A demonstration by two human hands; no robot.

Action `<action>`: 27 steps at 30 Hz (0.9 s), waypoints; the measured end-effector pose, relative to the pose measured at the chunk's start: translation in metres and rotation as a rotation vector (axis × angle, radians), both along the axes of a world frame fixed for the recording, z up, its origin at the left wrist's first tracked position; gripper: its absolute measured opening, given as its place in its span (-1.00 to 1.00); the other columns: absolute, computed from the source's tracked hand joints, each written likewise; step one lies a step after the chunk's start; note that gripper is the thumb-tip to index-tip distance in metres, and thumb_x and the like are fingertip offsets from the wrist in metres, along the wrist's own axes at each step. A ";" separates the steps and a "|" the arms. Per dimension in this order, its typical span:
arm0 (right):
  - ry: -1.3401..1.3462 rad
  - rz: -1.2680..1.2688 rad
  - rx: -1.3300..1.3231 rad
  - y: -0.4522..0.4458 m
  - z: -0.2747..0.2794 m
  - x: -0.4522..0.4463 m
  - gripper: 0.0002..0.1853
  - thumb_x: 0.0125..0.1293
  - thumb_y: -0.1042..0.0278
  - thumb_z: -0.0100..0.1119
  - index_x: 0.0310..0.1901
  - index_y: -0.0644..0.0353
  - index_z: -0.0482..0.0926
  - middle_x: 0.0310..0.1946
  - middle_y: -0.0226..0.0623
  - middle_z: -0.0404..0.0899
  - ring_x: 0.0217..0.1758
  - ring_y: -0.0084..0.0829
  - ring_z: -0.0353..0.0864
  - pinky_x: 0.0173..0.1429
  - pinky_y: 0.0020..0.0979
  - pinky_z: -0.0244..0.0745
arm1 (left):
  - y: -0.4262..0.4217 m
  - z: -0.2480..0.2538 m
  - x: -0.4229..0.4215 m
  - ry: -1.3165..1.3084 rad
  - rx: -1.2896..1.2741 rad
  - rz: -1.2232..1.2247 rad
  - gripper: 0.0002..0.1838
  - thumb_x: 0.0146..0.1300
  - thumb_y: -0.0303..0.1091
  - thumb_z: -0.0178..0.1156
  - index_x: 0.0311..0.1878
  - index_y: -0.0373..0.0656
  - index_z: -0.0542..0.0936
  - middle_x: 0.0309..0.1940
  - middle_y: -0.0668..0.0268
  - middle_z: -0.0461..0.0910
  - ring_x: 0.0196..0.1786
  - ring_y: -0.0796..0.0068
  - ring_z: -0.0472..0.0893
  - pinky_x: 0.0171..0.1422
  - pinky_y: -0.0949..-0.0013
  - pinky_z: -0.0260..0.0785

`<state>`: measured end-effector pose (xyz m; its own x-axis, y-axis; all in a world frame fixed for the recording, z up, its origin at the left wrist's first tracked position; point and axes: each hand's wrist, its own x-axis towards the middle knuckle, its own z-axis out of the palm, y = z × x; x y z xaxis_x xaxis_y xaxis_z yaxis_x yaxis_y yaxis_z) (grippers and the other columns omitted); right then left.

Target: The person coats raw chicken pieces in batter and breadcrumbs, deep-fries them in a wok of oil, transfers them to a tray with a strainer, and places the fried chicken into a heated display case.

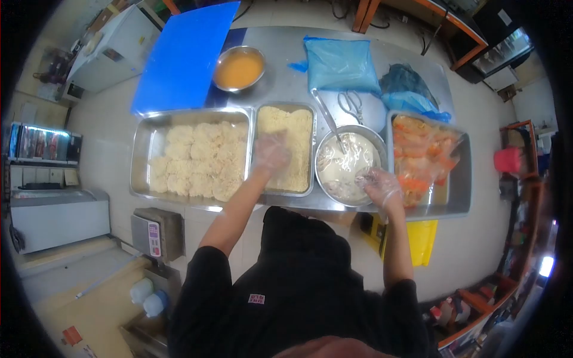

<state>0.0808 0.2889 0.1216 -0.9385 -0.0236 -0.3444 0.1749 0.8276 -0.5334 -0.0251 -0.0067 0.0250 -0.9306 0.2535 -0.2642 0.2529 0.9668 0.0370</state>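
My left hand (pixel 273 151), in a clear plastic glove, is over the left side of a metal tray (pixel 313 149) of pale yellow breadcrumbs (pixel 300 156). Motion smears its fingers. My right hand (pixel 377 184), also gloved, is at the right rim of a round metal bowl (pixel 319 179) of creamy white batter (pixel 352 158). Its fingers are loosely bent and apart, with nothing visible in them. A ladle (pixel 325 110) leans in the bowl. To the left, a larger metal tray (pixel 141 155) holds rows of crumbed pieces (pixel 200 158).
A grey tub (pixel 459 185) on the right holds a plastic bag of orange-red pieces (pixel 421 155). Behind are scissors (pixel 351 106), a blue bag (pixel 340 62), a dark bag (pixel 409 83), a bowl of orange liquid (pixel 239 68) and a blue board (pixel 182 59). A scale (pixel 156 232) stands lower left.
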 end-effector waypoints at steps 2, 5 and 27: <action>-0.003 0.002 -0.033 -0.001 -0.004 0.001 -0.62 0.12 0.02 0.16 -0.15 0.12 0.62 -0.14 -0.12 0.60 -0.04 -0.11 0.55 0.08 -0.28 0.42 | -0.001 0.008 -0.021 -0.235 -0.154 -0.052 -0.38 0.25 0.15 -0.11 0.23 -0.07 0.39 0.14 0.12 0.45 0.20 0.17 0.43 0.30 0.12 0.18; -0.002 0.023 -0.024 -0.005 -0.001 0.000 -0.62 0.11 0.04 0.17 -0.14 0.13 0.61 -0.13 -0.11 0.59 -0.03 -0.11 0.54 0.09 -0.28 0.42 | -0.002 0.039 -0.031 -0.405 -0.178 -0.142 -0.43 0.23 0.13 -0.07 0.12 -0.09 0.49 0.04 0.08 0.51 0.11 0.18 0.50 0.23 0.15 0.25; -0.021 0.021 0.027 -0.009 0.012 -0.003 -0.65 0.12 0.02 0.16 -0.17 0.08 0.62 -0.14 -0.16 0.60 -0.05 -0.10 0.54 0.07 -0.25 0.41 | 0.011 -0.011 0.071 0.050 0.139 0.360 -0.23 0.02 0.04 0.27 0.22 -0.26 0.34 0.20 0.10 0.34 0.28 0.11 0.30 0.26 0.17 0.25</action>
